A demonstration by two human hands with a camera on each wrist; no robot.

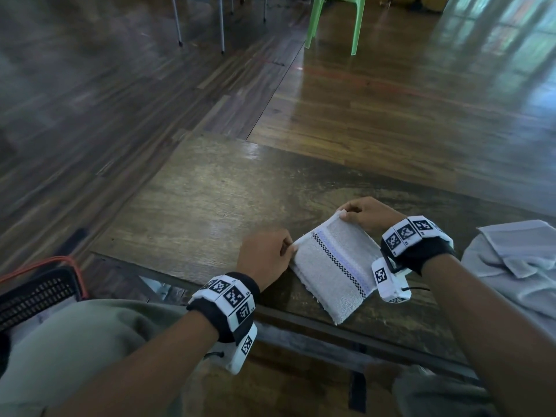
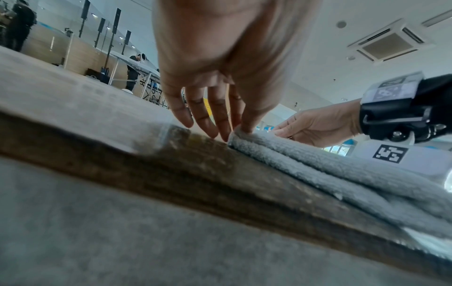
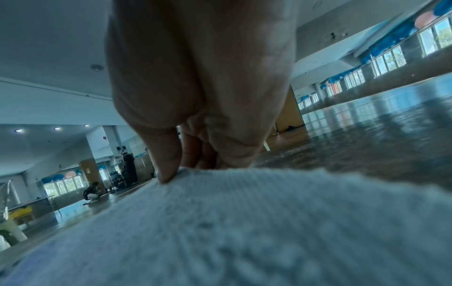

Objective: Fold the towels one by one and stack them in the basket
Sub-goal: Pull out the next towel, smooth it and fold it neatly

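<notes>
A folded white towel (image 1: 334, 266) with a checkered and lilac stripe lies on the wooden table (image 1: 210, 200) near its front edge. My left hand (image 1: 266, 257) pinches the towel's left far corner; in the left wrist view the thumb and a fingertip (image 2: 240, 125) close on the folded layers of the towel (image 2: 318, 164). My right hand (image 1: 365, 215) pinches the far right corner, and the right wrist view shows the thumb (image 3: 166, 166) pressing on the towel (image 3: 232, 222) edge. A black mesh basket (image 1: 36, 293) with an orange rim sits low at the left, beside my knee.
A loose heap of grey-white towels (image 1: 517, 266) lies on the table at the right. A green plastic chair (image 1: 334, 19) stands on the wooden floor beyond. Other people work at tables in the far background.
</notes>
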